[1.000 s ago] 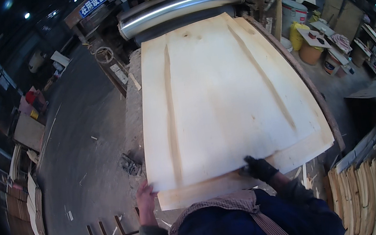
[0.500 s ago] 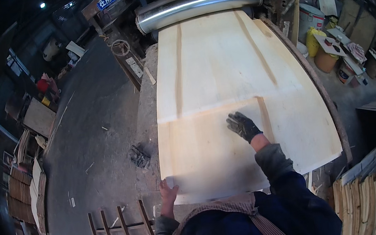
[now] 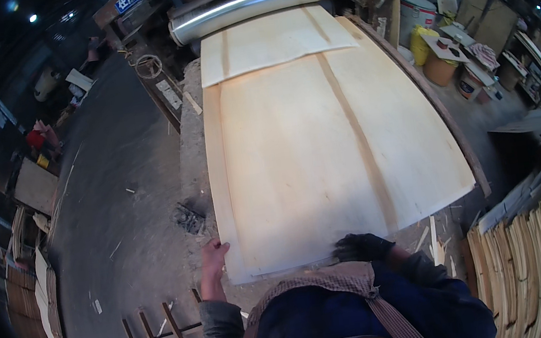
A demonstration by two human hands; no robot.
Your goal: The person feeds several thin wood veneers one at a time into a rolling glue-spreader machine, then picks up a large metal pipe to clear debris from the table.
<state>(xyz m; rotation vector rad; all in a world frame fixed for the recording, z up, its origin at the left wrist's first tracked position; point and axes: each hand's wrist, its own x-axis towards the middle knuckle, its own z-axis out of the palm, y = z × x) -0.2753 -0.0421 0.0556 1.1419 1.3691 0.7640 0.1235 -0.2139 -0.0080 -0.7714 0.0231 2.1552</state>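
Observation:
A large pale veneer sheet with a brown streak lies in front of me. The near end of another veneer sheet overlaps its far part and runs up to a shiny metal roller. My bare left hand is at the sheet's near left corner, fingers curled and closed on its edge. On the near edge, right of the middle, rests my right hand in a dark glove. Its fingers lie extended over the sheet and point left; their undersides are hidden.
A long dark rail borders the sheets on the right. Stacked veneer stands at lower right, and a slatted rack at lower left. Beside the bed is a dark crumpled thing. A drum and a yellow bag stand far right.
The upper sheet has slid away toward the roller, baring more of the sheet below. My right hand has drawn back from mid-sheet to the near edge. My left hand stays at the left corner.

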